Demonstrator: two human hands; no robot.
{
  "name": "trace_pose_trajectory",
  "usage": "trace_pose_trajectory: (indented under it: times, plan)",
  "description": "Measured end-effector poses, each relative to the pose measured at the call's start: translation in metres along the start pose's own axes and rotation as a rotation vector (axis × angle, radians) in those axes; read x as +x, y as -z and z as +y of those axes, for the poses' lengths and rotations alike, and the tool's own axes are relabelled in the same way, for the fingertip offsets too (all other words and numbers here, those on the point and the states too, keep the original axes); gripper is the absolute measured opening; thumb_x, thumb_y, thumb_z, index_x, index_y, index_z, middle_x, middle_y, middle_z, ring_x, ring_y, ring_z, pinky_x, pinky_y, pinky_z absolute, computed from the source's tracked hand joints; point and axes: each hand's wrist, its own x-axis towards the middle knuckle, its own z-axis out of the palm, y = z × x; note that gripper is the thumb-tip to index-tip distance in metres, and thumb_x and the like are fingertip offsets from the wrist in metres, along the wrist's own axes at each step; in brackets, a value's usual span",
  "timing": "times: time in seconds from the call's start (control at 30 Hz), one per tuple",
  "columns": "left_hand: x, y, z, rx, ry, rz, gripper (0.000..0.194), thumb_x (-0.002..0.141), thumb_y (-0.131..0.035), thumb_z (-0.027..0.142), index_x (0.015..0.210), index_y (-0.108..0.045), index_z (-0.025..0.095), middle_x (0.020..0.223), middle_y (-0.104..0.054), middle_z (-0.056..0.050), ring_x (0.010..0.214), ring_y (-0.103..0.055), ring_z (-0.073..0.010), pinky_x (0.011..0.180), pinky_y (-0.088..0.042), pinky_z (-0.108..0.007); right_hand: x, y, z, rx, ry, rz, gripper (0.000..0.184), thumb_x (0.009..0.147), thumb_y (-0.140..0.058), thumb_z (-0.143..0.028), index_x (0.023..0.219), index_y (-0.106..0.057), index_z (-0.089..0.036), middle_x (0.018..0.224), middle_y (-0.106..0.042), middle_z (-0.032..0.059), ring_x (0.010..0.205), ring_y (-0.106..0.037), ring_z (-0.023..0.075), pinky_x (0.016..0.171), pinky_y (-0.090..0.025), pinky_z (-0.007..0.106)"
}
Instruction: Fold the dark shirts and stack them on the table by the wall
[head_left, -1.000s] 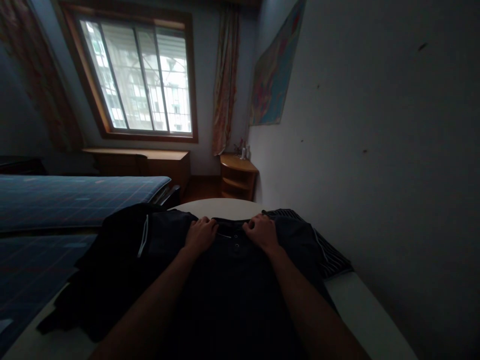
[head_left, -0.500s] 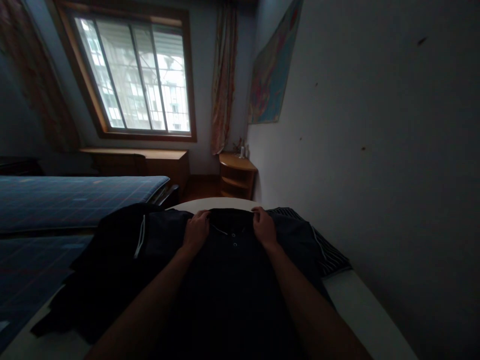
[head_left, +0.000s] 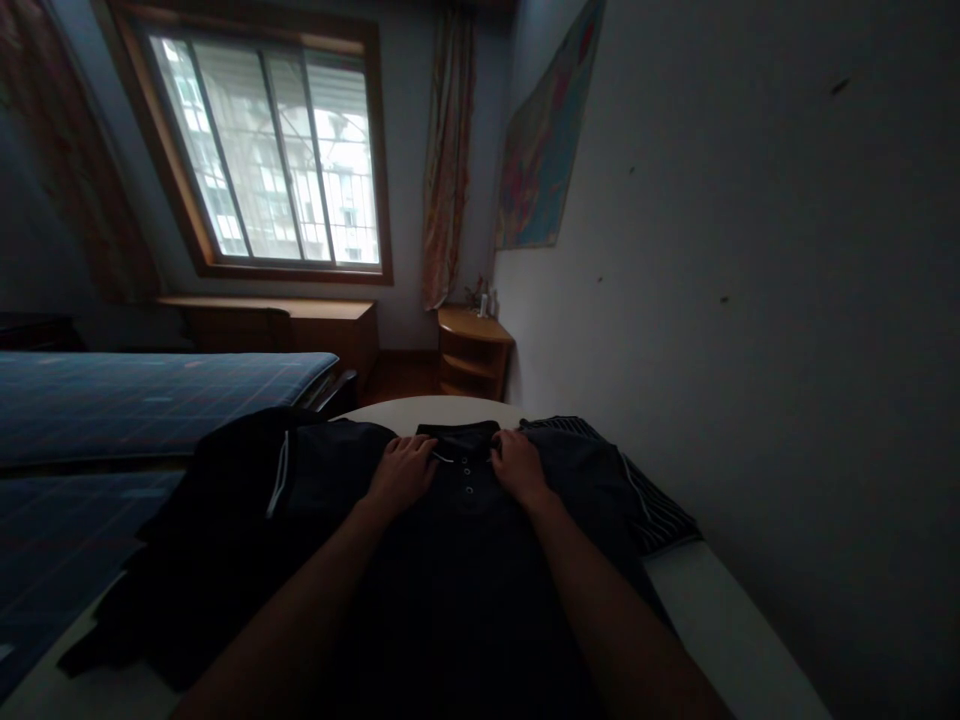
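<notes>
A dark polo shirt [head_left: 465, 560] lies spread on a pale table, its collar away from me, with small buttons down the front and white trim on the sleeves. At the left side of its collar, my left hand [head_left: 405, 472] is closed with its fingertips on the fabric. My right hand [head_left: 519, 466] pinches the collar's right side, fingers curled. Between my hands the back of the collar shows. Under the right sleeve is black cloth with white stripes [head_left: 671, 515]. More black cloth [head_left: 187, 560] bunches at the left; its shape is too dark to make out.
The pale table [head_left: 750, 620] has a rounded far edge and nearly meets the wall at right. Blue plaid mattresses [head_left: 165, 390] lie to the left. Beyond stand a wooden desk [head_left: 330, 310] under the window and a corner shelf [head_left: 476, 325].
Both hands have moved closer together and slightly toward me, along the collar. The collar's front edges have come inward, and another button shows near the neck.
</notes>
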Motion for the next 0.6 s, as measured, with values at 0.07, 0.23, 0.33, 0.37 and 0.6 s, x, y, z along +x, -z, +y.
trace_pose_trajectory:
  times: [0.07,0.23,0.33,0.37,0.6]
  plan:
    - [-0.001,-0.002,0.0,0.01,-0.02,-0.026,0.04,0.097,-0.047,0.037,0.133,-0.056,0.024,0.14,-0.057,-0.009,0.129,-0.049,-0.0266,0.113,-0.026,-0.047,-0.003,-0.001,-0.001,-0.027,-0.014,-0.035,0.033,0.096,-0.048,-0.031,0.122,-0.061,-0.017,0.131,-0.062,0.0123,0.132,-0.046,0.0279,0.114,-0.027,0.047]
    - [-0.005,0.002,0.005,0.041,-0.076,0.001,0.042,0.099,-0.042,0.044,0.131,-0.059,0.023,0.137,-0.059,-0.009,0.128,-0.05,-0.0273,0.114,-0.024,-0.049,-0.008,0.0,-0.002,-0.162,-0.037,-0.039,0.049,0.099,-0.04,-0.041,0.138,-0.053,-0.015,0.154,-0.04,0.0148,0.147,-0.02,0.0348,0.116,-0.01,0.058]
    - [-0.007,0.003,0.008,-0.006,-0.195,-0.001,0.044,0.099,-0.042,0.045,0.137,-0.055,0.027,0.136,-0.06,-0.006,0.123,-0.053,-0.024,0.114,-0.026,-0.044,-0.004,0.016,0.0,-0.209,-0.048,-0.008,0.041,0.098,-0.04,-0.033,0.13,-0.061,-0.017,0.153,-0.041,0.0131,0.146,-0.021,0.0346,0.115,-0.013,0.058]
    - [-0.008,0.002,0.008,-0.02,-0.224,-0.024,0.046,0.099,-0.041,0.047,0.138,-0.053,0.028,0.136,-0.06,-0.005,0.123,-0.054,-0.0239,0.114,-0.027,-0.043,-0.001,0.023,0.003,-0.213,-0.071,0.007,0.04,0.097,-0.04,-0.03,0.129,-0.061,-0.018,0.152,-0.043,0.0122,0.146,-0.023,0.0343,0.115,-0.015,0.057]
    - [-0.008,-0.01,0.006,0.001,-0.188,-0.088,0.056,0.097,-0.037,0.06,0.139,-0.054,0.028,0.145,-0.053,-0.008,0.129,-0.051,-0.0301,0.111,-0.031,-0.049,0.013,0.076,0.057,-0.203,-0.337,-0.005,0.042,0.091,-0.04,-0.019,0.127,-0.061,-0.018,0.128,-0.062,0.0186,0.124,-0.052,0.0329,0.102,-0.037,0.051]
